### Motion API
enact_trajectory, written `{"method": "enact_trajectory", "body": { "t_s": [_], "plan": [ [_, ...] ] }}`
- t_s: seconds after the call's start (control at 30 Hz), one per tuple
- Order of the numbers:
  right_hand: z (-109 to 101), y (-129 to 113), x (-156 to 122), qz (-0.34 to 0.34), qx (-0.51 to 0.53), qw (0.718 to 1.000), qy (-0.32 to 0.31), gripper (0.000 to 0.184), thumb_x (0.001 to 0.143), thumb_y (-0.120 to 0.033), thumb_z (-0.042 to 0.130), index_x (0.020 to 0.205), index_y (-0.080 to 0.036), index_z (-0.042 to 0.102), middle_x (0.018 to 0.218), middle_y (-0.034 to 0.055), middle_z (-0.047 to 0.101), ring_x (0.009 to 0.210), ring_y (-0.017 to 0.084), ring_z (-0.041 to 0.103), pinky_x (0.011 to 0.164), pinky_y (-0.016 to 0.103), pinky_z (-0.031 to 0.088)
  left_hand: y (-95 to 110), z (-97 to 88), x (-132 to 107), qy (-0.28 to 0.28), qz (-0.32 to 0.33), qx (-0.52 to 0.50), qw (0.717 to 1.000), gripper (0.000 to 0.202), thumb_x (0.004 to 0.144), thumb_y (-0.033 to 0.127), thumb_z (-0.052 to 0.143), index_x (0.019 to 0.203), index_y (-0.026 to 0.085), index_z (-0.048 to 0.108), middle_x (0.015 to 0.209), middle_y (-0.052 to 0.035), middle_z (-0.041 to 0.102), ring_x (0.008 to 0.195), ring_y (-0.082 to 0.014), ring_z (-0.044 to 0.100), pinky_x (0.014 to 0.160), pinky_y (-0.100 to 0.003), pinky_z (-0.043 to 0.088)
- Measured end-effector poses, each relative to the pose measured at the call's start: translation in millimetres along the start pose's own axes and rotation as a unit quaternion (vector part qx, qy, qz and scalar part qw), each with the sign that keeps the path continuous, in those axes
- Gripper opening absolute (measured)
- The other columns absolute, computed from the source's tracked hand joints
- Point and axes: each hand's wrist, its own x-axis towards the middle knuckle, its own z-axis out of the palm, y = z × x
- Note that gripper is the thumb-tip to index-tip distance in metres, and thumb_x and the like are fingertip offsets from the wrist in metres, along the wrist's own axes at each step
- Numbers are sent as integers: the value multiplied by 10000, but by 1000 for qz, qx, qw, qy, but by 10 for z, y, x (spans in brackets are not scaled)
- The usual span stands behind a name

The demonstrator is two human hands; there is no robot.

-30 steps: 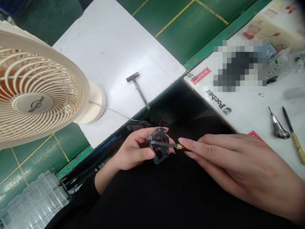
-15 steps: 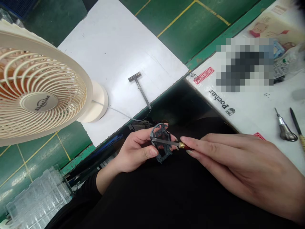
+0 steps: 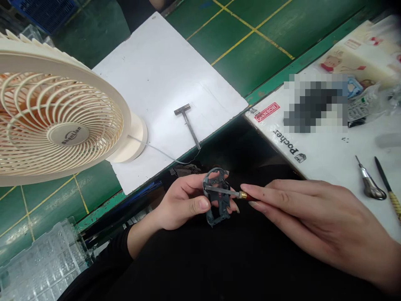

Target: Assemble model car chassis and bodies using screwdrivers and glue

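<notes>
Head view: the left hand [image 3: 183, 205] still closes around a dark grey plastic frame [image 3: 217, 213], while the right hand [image 3: 316, 219], in a narrow pinch, keeps a red-handled steel blade [image 3: 221, 191] laid across it, barely shifted.

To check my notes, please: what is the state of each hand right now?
Left hand: closed, holding a dark plastic frame.
Right hand: closed, holding a red-handled metal blade.
</notes>
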Motion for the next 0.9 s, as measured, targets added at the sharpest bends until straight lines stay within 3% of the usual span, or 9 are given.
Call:
{"method": "enact_trajectory", "body": {
  "t_s": [0.23,0.47,0.67,0.9],
  "plan": [
    [-192,14,-68,-24,-43,997,-52,416,1163,-145,643,1538,-289,752,908,-2,776,631,140,678,550,314,484,21,-3,-60,-39,-82,0,996,453,1066,449,878,1444,201,860,1333,-211,876,1130,-353,895,1040,-487,702],
    [-106,-59,-189,7,-60,996,-71,418,1168,-146,628,1550,-272,742,986,14,792,691,149,720,590,321,507,66,22,-109,-14,-40,129,991,366,1086,390,860,1374,168,898,1262,-189,912,1152,-329,866,1042,-413,667],
    [-61,-104,-196,21,-50,997,-62,401,1163,-147,631,1518,-276,766,999,18,810,712,161,744,636,317,561,125,27,-108,-17,4,231,973,345,1135,406,782,1347,166,910,1310,-179,901,1196,-341,832,1078,-431,649],
    [-18,-169,-213,34,-50,997,-45,372,1184,-151,616,1509,-261,760,1093,29,853,724,154,730,785,293,660,127,59,-84,-5,48,245,968,338,1150,386,764,1377,173,896,1327,-173,882,1182,-321,828,1067,-394,633]
  ]
}}
